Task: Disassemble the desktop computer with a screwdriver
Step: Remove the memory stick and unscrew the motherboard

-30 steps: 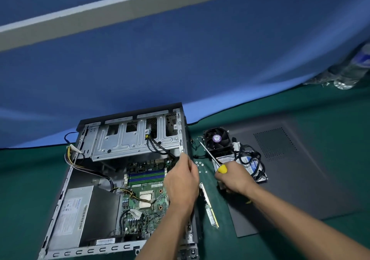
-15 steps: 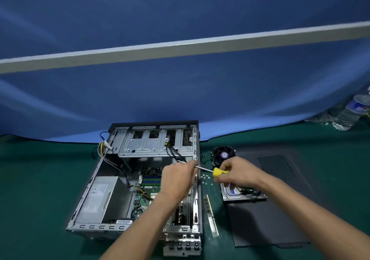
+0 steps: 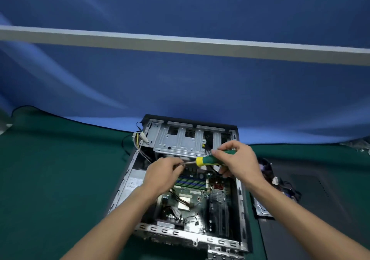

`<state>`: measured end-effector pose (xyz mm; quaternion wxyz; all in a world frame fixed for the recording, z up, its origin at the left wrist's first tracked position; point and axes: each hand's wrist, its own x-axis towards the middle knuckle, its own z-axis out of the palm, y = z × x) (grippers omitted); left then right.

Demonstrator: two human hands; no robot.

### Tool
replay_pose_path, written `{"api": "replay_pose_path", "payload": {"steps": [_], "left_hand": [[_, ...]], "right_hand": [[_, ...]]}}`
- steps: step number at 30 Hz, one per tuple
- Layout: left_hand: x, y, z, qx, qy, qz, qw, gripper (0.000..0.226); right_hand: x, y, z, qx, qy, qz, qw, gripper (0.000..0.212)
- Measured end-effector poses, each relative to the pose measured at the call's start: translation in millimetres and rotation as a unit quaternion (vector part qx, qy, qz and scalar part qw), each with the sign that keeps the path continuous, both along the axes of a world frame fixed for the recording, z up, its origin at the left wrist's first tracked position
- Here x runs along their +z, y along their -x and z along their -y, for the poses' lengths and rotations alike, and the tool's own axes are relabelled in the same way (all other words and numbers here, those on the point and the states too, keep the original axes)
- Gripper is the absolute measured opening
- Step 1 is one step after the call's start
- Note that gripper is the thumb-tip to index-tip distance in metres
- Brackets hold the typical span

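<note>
The open computer case (image 3: 180, 179) lies toward the surface's far edge. Held over it, the screwdriver (image 3: 212, 159) has its handle gripped by the right hand (image 3: 238, 159) while the left hand (image 3: 162, 173) pinches its shaft. Likely readying the tool; next, seat the tip in a screw.

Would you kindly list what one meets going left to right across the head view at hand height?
Green table mat → left hand pinching the metal shaft → green screwdriver handle with yellow collar → right hand → dark grey side panel.
</note>
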<state>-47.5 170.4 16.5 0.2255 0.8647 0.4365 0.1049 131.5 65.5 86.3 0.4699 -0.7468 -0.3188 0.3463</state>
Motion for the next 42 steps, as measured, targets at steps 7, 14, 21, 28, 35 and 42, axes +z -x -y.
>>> {"api": "replay_pose_path", "payload": {"steps": [7, 14, 21, 28, 35, 42], "left_hand": [[-26.7, 32.7, -36.0, 0.058, -0.067, -0.022, 0.996, 0.02], [-57.4, 28.2, -51.6, 0.099, -0.048, -0.09, 0.99, 0.035], [-60.7, 25.5, -53.2, 0.126, -0.024, -0.122, 0.984, 0.04], [-62.4, 24.5, -54.3, 0.125, -0.023, -0.133, 0.983, 0.04], [-60.0, 23.9, -53.4, 0.126, -0.022, -0.125, 0.984, 0.039], [-58.2, 24.5, -53.2, 0.127, -0.018, -0.11, 0.986, 0.037]], "right_hand": [[-13.2, 30.4, -30.0, 0.035, 0.059, 0.23, 0.971, 0.021], [-34.4, 37.0, -52.0, 0.126, 0.144, 0.315, 0.929, 0.021], [-63.4, 44.1, -70.9, 0.179, 0.157, 0.323, 0.916, 0.022], [-74.4, 54.2, -88.0, 0.21, 0.158, 0.346, 0.901, 0.021], [-76.4, 64.4, -92.2, 0.242, 0.149, 0.396, 0.873, 0.022], [-75.8, 74.1, -99.1, 0.263, 0.151, 0.423, 0.853, 0.022]]}}
